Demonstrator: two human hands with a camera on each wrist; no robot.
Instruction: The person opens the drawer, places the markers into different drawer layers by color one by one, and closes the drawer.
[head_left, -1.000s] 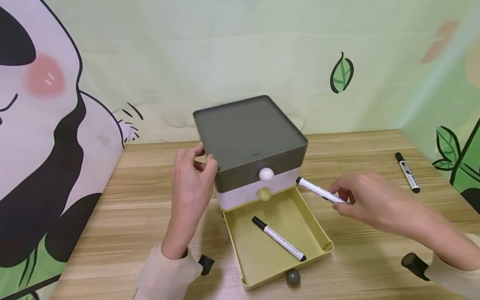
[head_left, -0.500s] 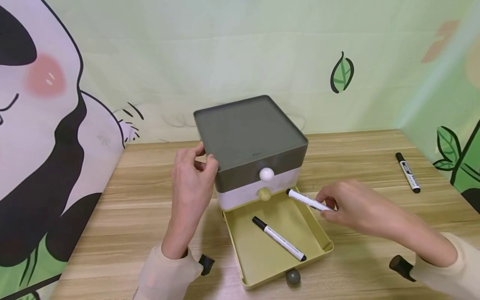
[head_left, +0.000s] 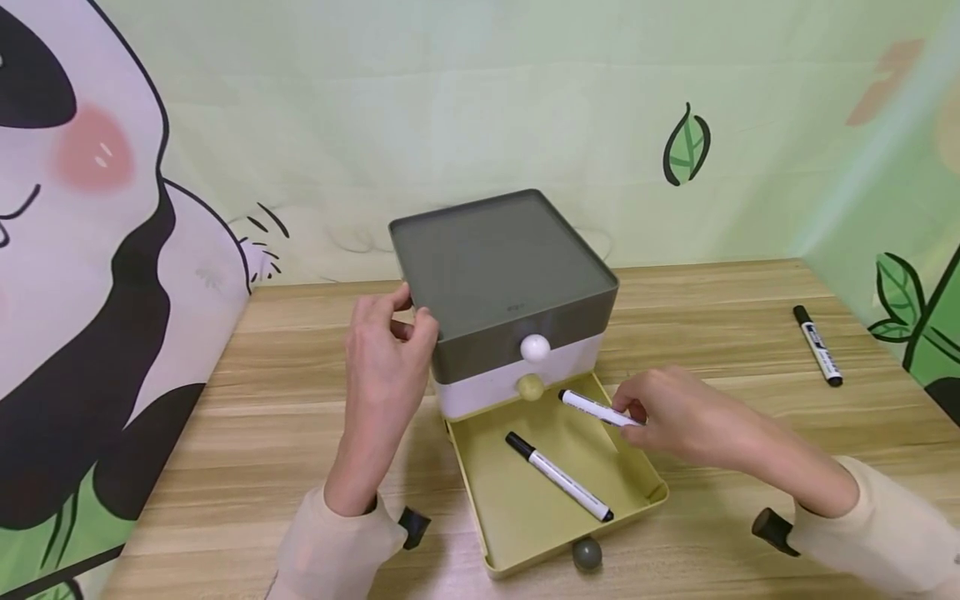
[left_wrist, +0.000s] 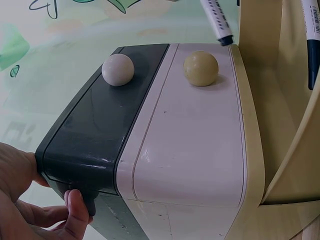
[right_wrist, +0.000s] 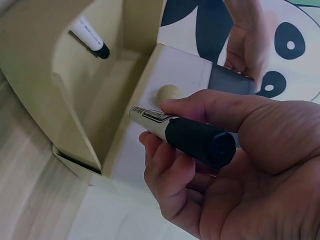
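A three-tier drawer box (head_left: 502, 258), dark grey over white over yellow, stands on the table with its bottom yellow drawer (head_left: 487, 500) pulled out. My left hand (head_left: 386, 358) grips the grey tier at its left side, the thumb by the top edge and the fingers curled against the side in the left wrist view. Between thumb and fingers, my right hand (head_left: 678, 421) pinches a white marker (head_left: 588, 406), which overlaps the drawer's right back part in the head view. Its black cap (right_wrist: 200, 140) faces the right wrist camera. Another black-capped marker (head_left: 562, 479) lies slantwise in the drawer.
A third marker (head_left: 817, 346) lies on the wooden table (head_left: 277, 400) at the far right. Round knobs stick out from the fronts: a white one (head_left: 535, 348), a yellow one (head_left: 531, 387) and a grey one (head_left: 587, 554). A printed cloth backdrop (head_left: 322, 125) rises behind.
My right hand has carried its marker leftward and slightly down, from beside the box to over the right side of the open drawer. The left hand keeps its grip on the box.
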